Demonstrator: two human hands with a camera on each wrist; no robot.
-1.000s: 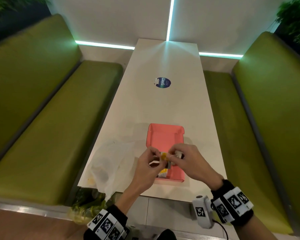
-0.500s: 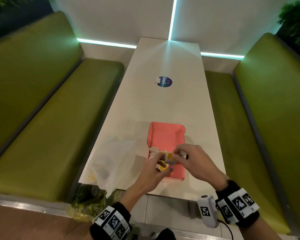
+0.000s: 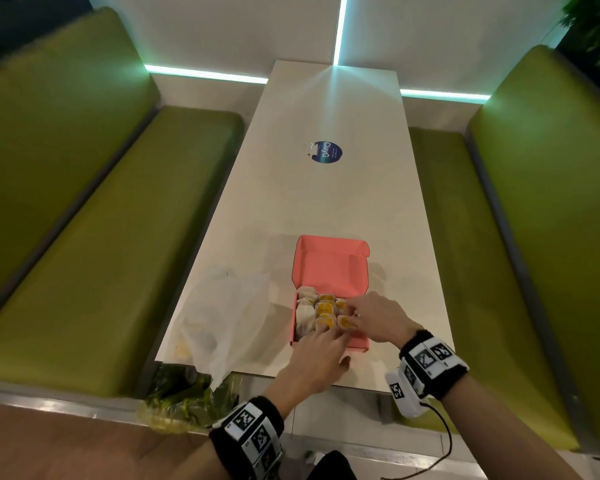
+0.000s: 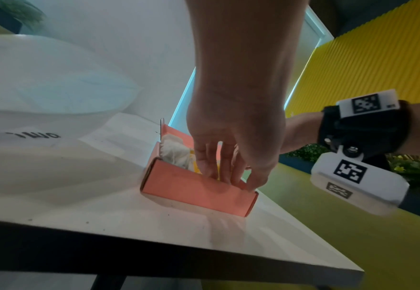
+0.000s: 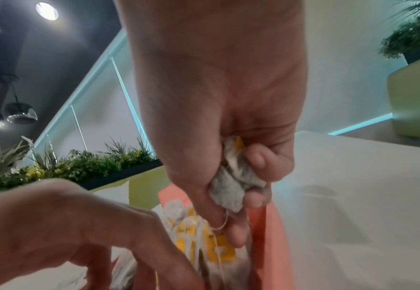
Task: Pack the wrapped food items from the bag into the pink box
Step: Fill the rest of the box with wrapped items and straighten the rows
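The pink box point(image 3: 329, 268) lies open on the white table, lid flat on the far side. Several paper-wrapped food items point(image 3: 324, 310) with yellow labels fill its near half. My left hand point(image 3: 329, 332) reaches over the front wall, its straight fingers point(image 4: 225, 172) pressing down on the items. At the box's right side, my right hand point(image 3: 354, 313) holds a crumpled wrapped item point(image 5: 225, 188) in curled fingers, with a thin string hanging below it. The translucent white bag point(image 3: 219, 317) lies left of the box.
The box sits near the table's front edge point(image 3: 291, 375). Green bench seats point(image 3: 101, 254) run along both sides. A round blue sticker point(image 3: 328, 152) is further up the table. A second bag with greenery point(image 3: 184, 400) hangs below the front left corner.
Both hands have come down from above the box into it, bringing the wrapped item with them. My left hand has let go and now presses on the packed items.
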